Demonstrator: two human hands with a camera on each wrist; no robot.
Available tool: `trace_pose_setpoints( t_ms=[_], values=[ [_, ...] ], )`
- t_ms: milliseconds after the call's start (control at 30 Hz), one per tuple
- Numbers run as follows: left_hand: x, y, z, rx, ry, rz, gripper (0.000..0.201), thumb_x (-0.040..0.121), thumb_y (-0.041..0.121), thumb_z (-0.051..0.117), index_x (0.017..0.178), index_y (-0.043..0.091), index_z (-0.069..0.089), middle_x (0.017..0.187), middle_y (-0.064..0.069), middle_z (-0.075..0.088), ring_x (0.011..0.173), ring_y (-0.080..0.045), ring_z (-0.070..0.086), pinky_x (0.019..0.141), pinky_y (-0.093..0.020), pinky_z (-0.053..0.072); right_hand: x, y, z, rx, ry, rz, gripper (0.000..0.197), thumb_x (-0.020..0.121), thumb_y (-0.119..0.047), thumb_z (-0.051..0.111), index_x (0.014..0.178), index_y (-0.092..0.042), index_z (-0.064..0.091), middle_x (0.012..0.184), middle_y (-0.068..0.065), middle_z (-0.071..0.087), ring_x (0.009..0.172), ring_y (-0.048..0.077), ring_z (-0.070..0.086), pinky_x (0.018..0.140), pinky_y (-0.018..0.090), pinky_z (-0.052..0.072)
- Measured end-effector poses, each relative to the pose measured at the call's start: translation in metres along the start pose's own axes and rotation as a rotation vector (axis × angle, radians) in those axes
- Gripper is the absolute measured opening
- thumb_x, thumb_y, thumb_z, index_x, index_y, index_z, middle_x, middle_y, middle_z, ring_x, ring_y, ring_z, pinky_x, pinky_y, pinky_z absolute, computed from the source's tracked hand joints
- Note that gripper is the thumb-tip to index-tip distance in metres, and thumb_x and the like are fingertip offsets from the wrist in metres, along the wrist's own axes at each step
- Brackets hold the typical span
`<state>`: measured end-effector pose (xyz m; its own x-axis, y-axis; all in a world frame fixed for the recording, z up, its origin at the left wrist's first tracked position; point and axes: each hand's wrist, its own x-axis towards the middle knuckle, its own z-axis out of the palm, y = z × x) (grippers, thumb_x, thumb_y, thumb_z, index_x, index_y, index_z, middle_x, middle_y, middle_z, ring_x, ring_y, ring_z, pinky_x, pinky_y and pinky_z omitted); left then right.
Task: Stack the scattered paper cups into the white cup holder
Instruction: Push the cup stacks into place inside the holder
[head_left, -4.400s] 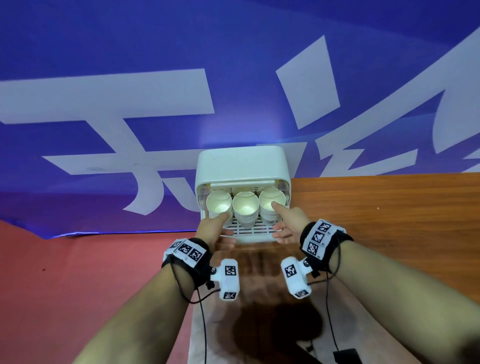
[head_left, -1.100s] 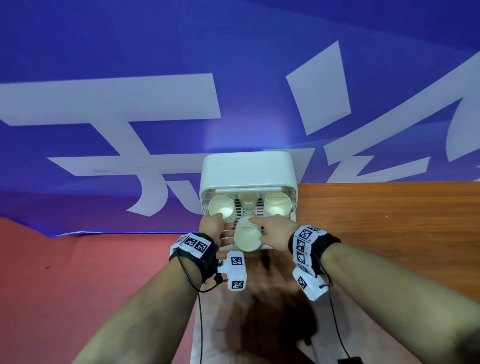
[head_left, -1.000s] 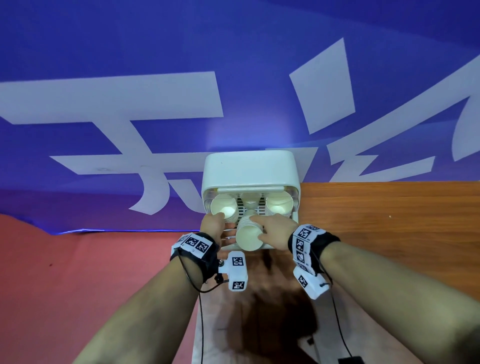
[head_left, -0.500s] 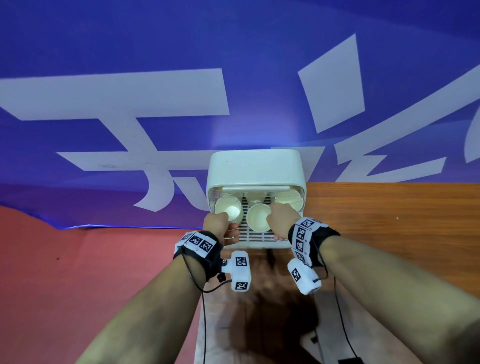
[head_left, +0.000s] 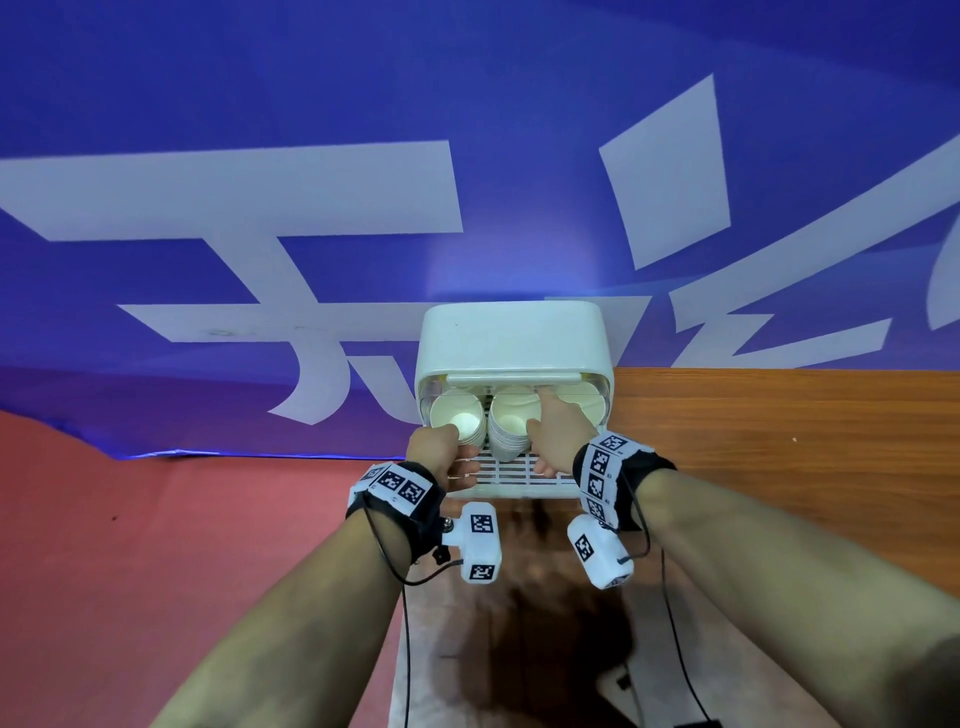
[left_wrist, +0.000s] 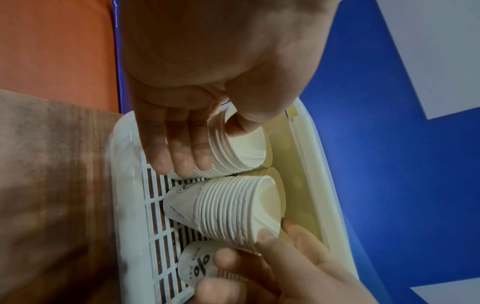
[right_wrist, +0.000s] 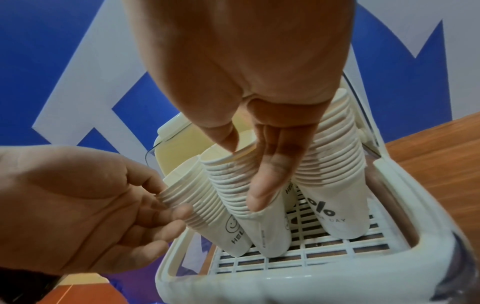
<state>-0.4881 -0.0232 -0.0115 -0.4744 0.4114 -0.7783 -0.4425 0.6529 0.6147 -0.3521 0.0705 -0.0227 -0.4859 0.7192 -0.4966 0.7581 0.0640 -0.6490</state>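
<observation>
The white cup holder (head_left: 511, 338) stands open toward me, with three stacks of paper cups leaning inside on its slotted floor (right_wrist: 285, 261). My left hand (head_left: 436, 452) pinches the left stack (left_wrist: 241, 150), thumb inside the top rim and fingers down the outside. My right hand (right_wrist: 244, 174) grips the middle stack (right_wrist: 228, 185) the same way, thumb in the rim and a finger along the ribbed side. The right stack (right_wrist: 335, 164), printed with black letters, stands free beside it. In the head view my right hand hides most of the right stack.
A blue banner (head_left: 311, 104) with large white characters hangs right behind the holder. An orange wooden top (head_left: 779, 441) lies to the right, a red surface (head_left: 156, 545) to the left, and a brown wood strip (head_left: 519, 623) in front.
A second ago my right hand held the middle stack tipped out over the holder's front edge; it now stands back inside between the other two. My left hand has stayed on the left stack.
</observation>
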Motion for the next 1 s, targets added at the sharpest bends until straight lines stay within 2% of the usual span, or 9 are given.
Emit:
trace_pose_setpoints(
  t_ms=[67, 167, 233, 333, 400, 467, 700, 867, 1000],
  values=[
    [0.0, 0.001, 0.0, -0.004, -0.003, 0.0, 0.033, 0.092, 0.01, 0.034, 0.12, 0.003, 0.049, 0.083, -0.014, 0.065, 0.06, -0.026, 0.058, 0.061, -0.036, 0.054, -0.002, 0.004, -0.002, -0.028, 0.008, -0.069, 0.052, 0.091, -0.016, 0.037, 0.14, -0.028, 0.025, 0.081, 0.015, 0.067, 0.058, 0.028, 0.07, 0.057, 0.046, 0.06],
    [0.001, 0.001, -0.001, -0.005, -0.005, 0.004, 0.031, 0.092, 0.011, 0.035, 0.117, 0.002, 0.051, 0.084, -0.014, 0.066, 0.06, -0.027, 0.058, 0.062, -0.038, 0.054, -0.01, 0.01, -0.003, -0.094, -0.035, -0.172, 0.054, 0.093, -0.021, 0.04, 0.142, -0.038, 0.024, 0.078, 0.012, 0.069, 0.061, 0.026, 0.069, 0.062, 0.043, 0.06],
    [0.002, 0.0, -0.001, -0.003, -0.002, 0.007, 0.029, 0.092, 0.011, 0.036, 0.115, 0.002, 0.052, 0.086, -0.015, 0.066, 0.061, -0.027, 0.059, 0.063, -0.038, 0.054, -0.012, 0.012, -0.003, -0.156, -0.072, -0.191, 0.047, 0.094, -0.023, 0.043, 0.141, -0.031, 0.039, 0.083, 0.007, 0.07, 0.064, 0.024, 0.069, 0.064, 0.038, 0.059],
    [0.003, 0.0, 0.0, -0.004, 0.01, 0.012, 0.029, 0.091, 0.008, 0.036, 0.113, 0.001, 0.052, 0.086, -0.015, 0.067, 0.062, -0.028, 0.06, 0.064, -0.038, 0.054, -0.007, 0.01, 0.001, -0.303, -0.107, -0.192, 0.03, 0.095, -0.021, 0.042, 0.1, -0.003, 0.066, 0.086, 0.015, 0.07, 0.07, 0.03, 0.069, 0.062, 0.037, 0.055],
    [0.004, -0.001, 0.0, -0.002, 0.015, 0.012, 0.028, 0.091, 0.006, 0.034, 0.112, 0.0, 0.052, 0.084, -0.016, 0.066, 0.062, -0.028, 0.06, 0.063, -0.038, 0.054, -0.003, 0.009, 0.004, -0.412, -0.091, -0.206, 0.033, 0.095, -0.018, 0.042, 0.068, -0.005, 0.055, 0.068, 0.013, 0.061, 0.07, 0.035, 0.064, 0.058, 0.037, 0.048],
    [0.005, 0.0, 0.0, 0.01, 0.015, 0.022, 0.027, 0.091, 0.006, 0.035, 0.11, 0.001, 0.053, 0.083, -0.016, 0.067, 0.062, -0.028, 0.061, 0.062, -0.037, 0.054, 0.001, 0.008, 0.007, -0.508, -0.084, -0.225, 0.039, 0.096, -0.019, 0.043, 0.058, -0.011, 0.042, 0.061, 0.008, 0.049, 0.066, 0.032, 0.056, 0.054, 0.034, 0.038],
    [0.008, -0.001, 0.003, 0.038, 0.009, 0.029, 0.024, 0.093, 0.01, 0.04, 0.109, 0.001, 0.055, 0.085, -0.016, 0.07, 0.064, -0.027, 0.064, 0.061, -0.034, 0.055, 0.0, 0.008, 0.002, -0.594, -0.06, -0.185, 0.035, 0.1, -0.024, 0.044, 0.07, -0.008, 0.053, 0.07, 0.007, 0.049, 0.07, 0.03, 0.054, 0.059, 0.031, 0.04],
    [0.012, -0.001, 0.003, 0.031, 0.021, 0.044, 0.024, 0.091, 0.008, 0.039, 0.109, 0.001, 0.054, 0.084, -0.018, 0.07, 0.065, -0.028, 0.064, 0.06, -0.035, 0.055, -0.003, 0.01, 0.001, -0.594, -0.033, -0.155, 0.028, 0.097, -0.018, 0.043, 0.073, -0.008, 0.054, 0.07, 0.005, 0.048, 0.067, 0.028, 0.052, 0.046, 0.027, 0.028],
    [0.013, -0.001, 0.005, 0.006, -0.022, 0.035, 0.016, 0.094, 0.009, 0.038, 0.097, 0.003, 0.053, 0.088, -0.018, 0.069, 0.068, -0.027, 0.064, 0.063, -0.035, 0.054, -0.004, 0.009, 0.0, -0.575, -0.037, -0.137, 0.024, 0.096, -0.015, 0.045, 0.073, -0.01, 0.051, 0.075, 0.007, 0.051, 0.069, 0.028, 0.053, 0.047, 0.027, 0.029]
  ],
)
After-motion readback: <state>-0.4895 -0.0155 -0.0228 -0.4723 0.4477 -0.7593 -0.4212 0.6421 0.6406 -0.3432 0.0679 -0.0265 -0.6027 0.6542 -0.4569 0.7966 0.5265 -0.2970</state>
